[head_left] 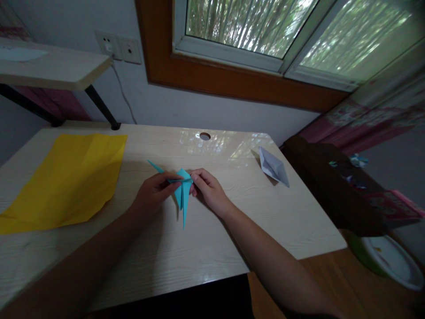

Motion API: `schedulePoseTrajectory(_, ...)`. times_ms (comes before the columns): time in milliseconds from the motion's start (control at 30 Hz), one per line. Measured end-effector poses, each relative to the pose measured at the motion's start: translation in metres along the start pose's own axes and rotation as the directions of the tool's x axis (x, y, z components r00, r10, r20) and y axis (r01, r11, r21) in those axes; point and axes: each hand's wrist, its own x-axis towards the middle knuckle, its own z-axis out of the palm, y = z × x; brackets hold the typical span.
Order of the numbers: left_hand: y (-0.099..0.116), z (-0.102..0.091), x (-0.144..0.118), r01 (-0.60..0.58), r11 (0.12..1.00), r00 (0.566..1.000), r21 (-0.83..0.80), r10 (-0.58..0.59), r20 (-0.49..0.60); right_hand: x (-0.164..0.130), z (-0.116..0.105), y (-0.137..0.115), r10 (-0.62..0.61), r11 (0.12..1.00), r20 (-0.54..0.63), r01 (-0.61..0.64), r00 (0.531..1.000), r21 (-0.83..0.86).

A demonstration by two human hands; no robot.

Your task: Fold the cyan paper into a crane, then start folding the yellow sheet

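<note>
A folded light-blue paper figure (182, 195) with long pointed flaps is held just above the pale wooden desk (199, 248). My left hand (154, 192) grips its left side with thumb and fingers. From the right, my right hand (207, 188) pinches the top edge of the figure. One thin point sticks out to the upper left and another points down toward me.
A creased yellow paper sheet (66, 179) lies on the desk's left part. A white folded paper boat (274, 167) sits at the right rear. A cable hole (205, 136) is near the back edge. Right of the desk stand a dark cabinet (335, 186) and a white bowl (392, 259).
</note>
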Motion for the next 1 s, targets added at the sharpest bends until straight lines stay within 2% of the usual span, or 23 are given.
schedulePoseTrajectory(100, 0.007, 0.001, 0.001, 0.000, 1.000, 0.997, 0.003, 0.000, -0.081, 0.000, 0.000, 0.004, -0.056, 0.998, -0.014, 0.056, 0.998, 0.041)
schedulePoseTrajectory(200, 0.011, 0.000, 0.002, 0.030, 0.999, 0.990, 0.036, -0.025, -0.141, 0.000, 0.000, 0.006, -0.103, 0.995, -0.019, 0.103, 0.995, 0.000)
schedulePoseTrajectory(367, 0.012, -0.003, 0.001, 0.115, 0.981, 0.977, 0.155, -0.084, -0.194, 0.000, -0.001, 0.005, -0.248, 0.949, 0.011, 0.246, 0.969, -0.197)
schedulePoseTrajectory(500, 0.010, -0.004, 0.003, 0.104, 0.980, 0.975, 0.167, -0.068, -0.211, -0.001, -0.001, 0.001, -0.368, 0.866, 0.099, 0.380, 0.924, -0.324)
schedulePoseTrajectory(867, 0.002, -0.005, 0.005, 0.159, 0.987, 0.966, 0.005, -0.154, -0.207, -0.001, -0.001, 0.004, -0.377, 0.846, 0.194, 0.422, 0.905, -0.326)
schedulePoseTrajectory(1000, 0.000, -0.005, 0.003, 0.131, 0.990, 0.978, 0.060, -0.119, -0.169, -0.002, -0.002, 0.002, -0.374, 0.826, 0.256, 0.445, 0.892, -0.346)
